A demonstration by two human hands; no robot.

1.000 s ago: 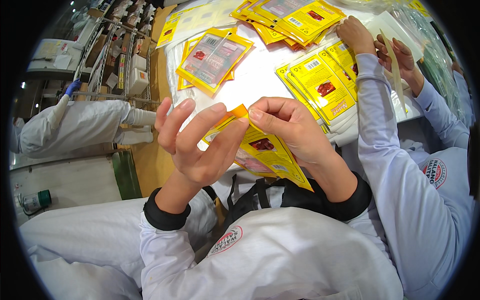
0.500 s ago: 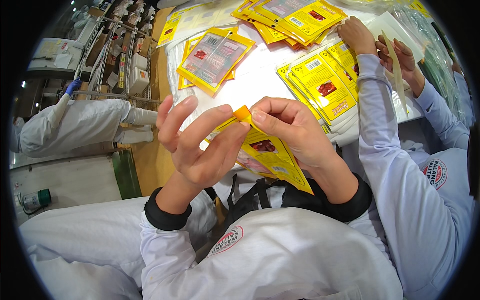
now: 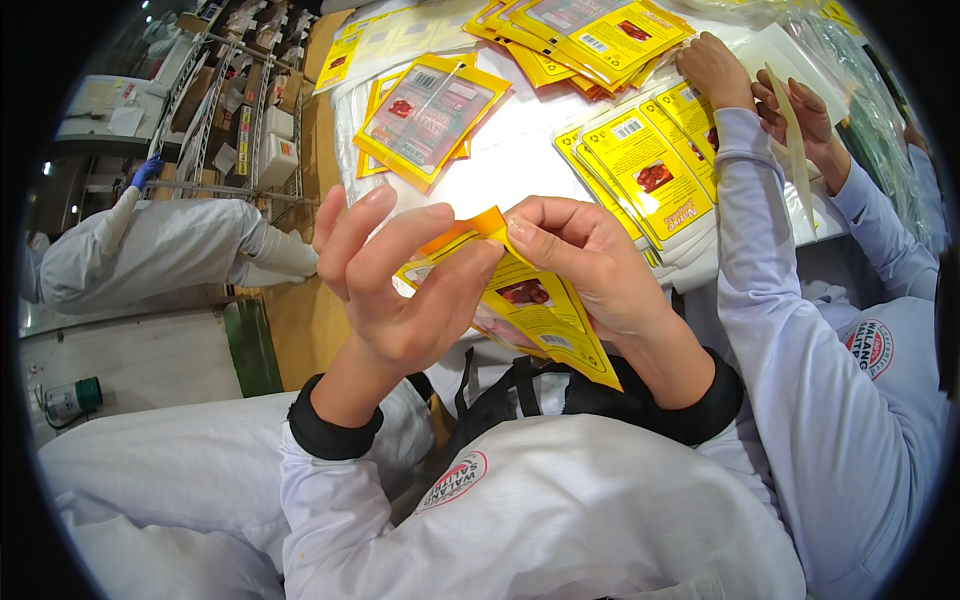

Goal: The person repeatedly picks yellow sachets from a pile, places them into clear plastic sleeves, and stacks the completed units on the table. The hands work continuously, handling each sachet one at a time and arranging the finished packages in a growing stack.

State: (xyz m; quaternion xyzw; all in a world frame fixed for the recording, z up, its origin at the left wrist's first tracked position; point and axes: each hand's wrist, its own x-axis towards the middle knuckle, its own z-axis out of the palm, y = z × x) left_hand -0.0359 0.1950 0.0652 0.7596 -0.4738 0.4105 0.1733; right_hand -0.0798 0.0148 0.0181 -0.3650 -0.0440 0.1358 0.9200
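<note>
Between my two hands, above my lap at the table's near edge, is a flat yellow plastic pouch (image 3: 550, 322) with a picture of reddish food and a clear part. It hangs tilted, one lower corner pointing down to the right. My right hand (image 3: 605, 265) pinches its upper edge between thumb and fingers. My left hand (image 3: 400, 290) has thumb and a finger closed at the same edge beside it, while its other fingers are raised and spread. An orange strip shows along the pouch's top between the hands. My left fingers hide part of the pouch.
On the white-covered table (image 3: 530, 150) lie a small pile of windowed pouches (image 3: 435, 120), a larger pile (image 3: 600, 45) and a stack of yellow pouches (image 3: 640, 175). At right, a co-worker's hands (image 3: 715, 70) hold a pale sheet (image 3: 790, 140). Another person (image 3: 150, 240) stands near shelves at left.
The orange strip at the pouch's top shows wider, and more of its upper left edge is visible. My left fingers have shifted slightly. The person at left has moved a leg.
</note>
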